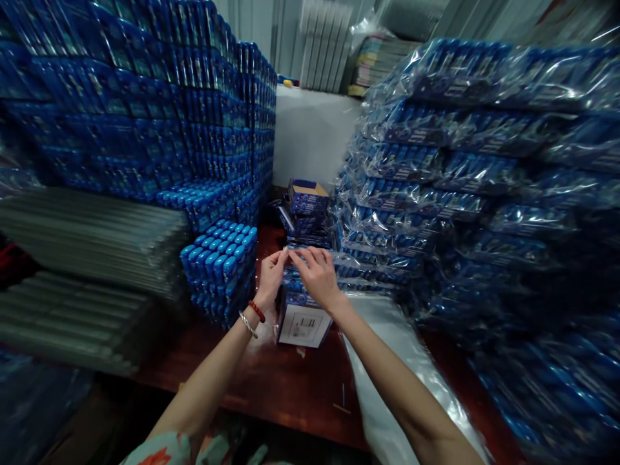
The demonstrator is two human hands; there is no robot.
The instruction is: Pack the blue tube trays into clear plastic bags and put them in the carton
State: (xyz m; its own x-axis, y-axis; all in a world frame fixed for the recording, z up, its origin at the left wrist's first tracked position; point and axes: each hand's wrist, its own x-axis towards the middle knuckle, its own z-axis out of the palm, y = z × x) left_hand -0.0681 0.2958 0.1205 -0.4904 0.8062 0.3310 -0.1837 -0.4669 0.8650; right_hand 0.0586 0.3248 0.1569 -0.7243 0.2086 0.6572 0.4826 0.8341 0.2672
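A small blue and white box stands on the dark red table, a white label on its near face. My left hand, with a red bead bracelet and a silver bangle at the wrist, pinches the box's top edge. My right hand lies over the top of the same box, fingertips meeting those of the left. What lies under the fingers is hidden.
Tall stacks of blue blister packs rise at the left. Plastic-wrapped blue bundles pile up at the right. More small boxes stand behind. A clear plastic sheet lies under my right forearm. Grey flat stacks fill the far left.
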